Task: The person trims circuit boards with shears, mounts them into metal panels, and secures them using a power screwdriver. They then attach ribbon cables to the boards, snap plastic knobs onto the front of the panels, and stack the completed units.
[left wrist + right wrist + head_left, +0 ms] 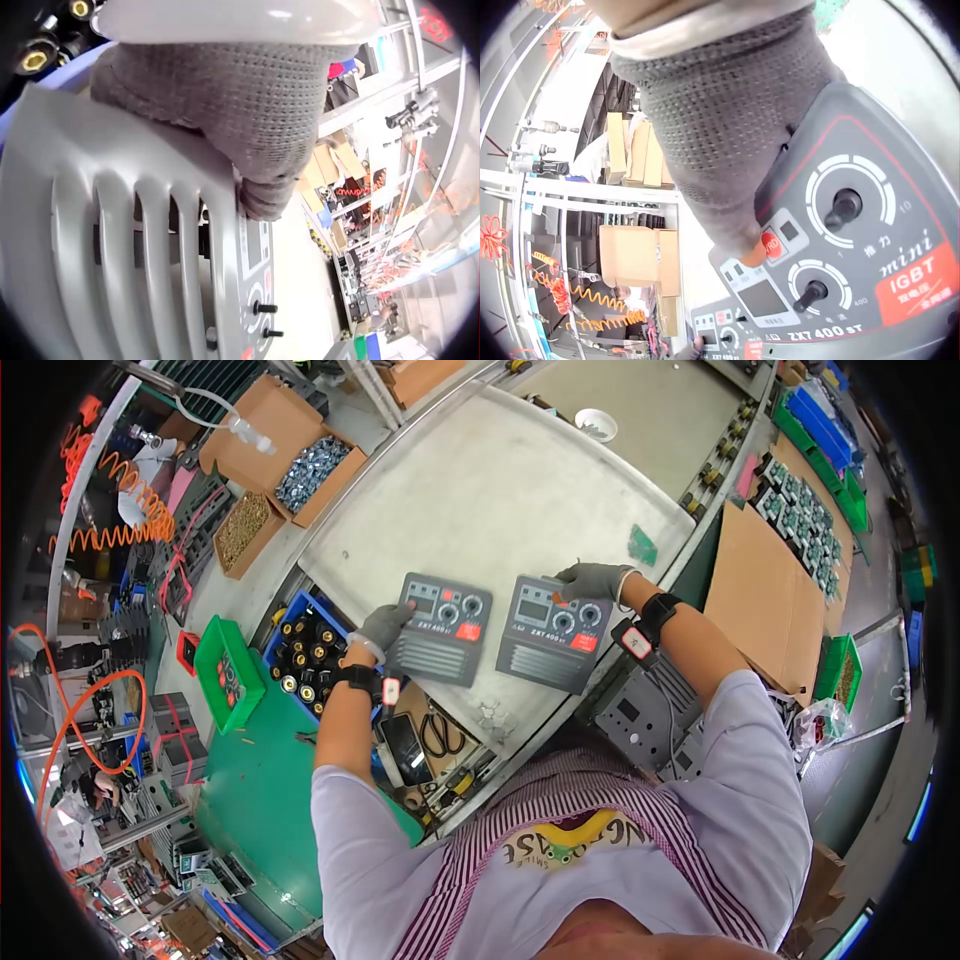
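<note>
Two grey front panels, printed ZX7 400 ST with red labels and slotted lower halves, lie side by side over the pale worktop (480, 490). My gloved left hand (385, 626) grips the left panel (435, 662) by its left edge, thumb on the printed face. In the left wrist view the glove (247, 105) wraps that edge, above the curved vent slots. My gloved right hand (595, 580) holds the right panel (545, 662) at its top edge. A bare fingertip (754, 255) presses by the round red VRD mark in the right wrist view; two black knob shafts (845, 208) stand nearby.
Left of the worktop are a blue bin (268, 658) of black and brass fittings, a green tray (250, 695) and cardboard boxes (345, 478) of small hardware. Scissors (441, 736) and a phone (403, 748) lie near my body. A green scrap (642, 545) rests at right.
</note>
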The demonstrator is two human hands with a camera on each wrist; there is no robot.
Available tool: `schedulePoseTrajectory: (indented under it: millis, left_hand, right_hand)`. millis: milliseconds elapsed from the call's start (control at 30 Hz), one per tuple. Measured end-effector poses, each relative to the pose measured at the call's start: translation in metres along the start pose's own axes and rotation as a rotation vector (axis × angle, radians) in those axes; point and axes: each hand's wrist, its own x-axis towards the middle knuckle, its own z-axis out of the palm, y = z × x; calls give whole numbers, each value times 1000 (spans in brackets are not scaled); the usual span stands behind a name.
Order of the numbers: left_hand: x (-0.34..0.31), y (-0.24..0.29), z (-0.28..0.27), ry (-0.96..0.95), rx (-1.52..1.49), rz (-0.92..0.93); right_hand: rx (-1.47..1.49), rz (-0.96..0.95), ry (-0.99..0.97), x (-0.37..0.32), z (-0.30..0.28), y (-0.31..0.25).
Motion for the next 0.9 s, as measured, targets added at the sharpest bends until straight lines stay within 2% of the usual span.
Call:
schedulePoseTrajectory:
  millis: [100, 133, 233, 267, 333, 467, 500, 533, 633, 700, 767, 833, 900]
  left_hand:
    - [-3, 35, 13, 205, 597, -27]
    - [-7, 42, 23, 376, 730, 61]
    - [-11, 55, 51, 659, 899, 648]
    - [-10, 60, 59, 497, 997, 616]
    - [3, 49, 69, 508, 1107, 679]
    - [14, 48, 75, 453, 1290, 715]
    - [16, 47, 74, 431, 1347, 720]
    - [17, 45, 74, 499, 1396, 784]
    - [11, 62, 76, 379, 1417, 632]
    - [13, 68, 79, 336, 1358, 547]
    - [10, 78, 79, 308, 1343, 505]
    - [6, 73, 83, 561, 1243, 797]
    - [5, 78, 91, 494, 1198, 825]
  right_hand:
    - [-147, -1, 152, 9, 5, 10]
    - [-234, -4, 179, 9, 7, 8]
    - [-379, -7, 282, 2, 17, 0]
    - [-470, -5, 336, 2, 21, -2]
    - [-599, -31, 446, -11, 26, -8]
    - [-391, -65, 582, -54, 15, -2]
    - [-345, -147, 626, -64, 13, 15]
    - [-306, -89, 646, -82, 12, 23]
    - [-181, 62, 689, -156, 9, 32]
    - [-148, 79, 823, -196, 17, 73]
    - [-122, 234, 910, -243, 26, 95]
    - [-199, 371, 976, -289, 35, 121]
    - [-381, 503, 1018, -334, 40, 159]
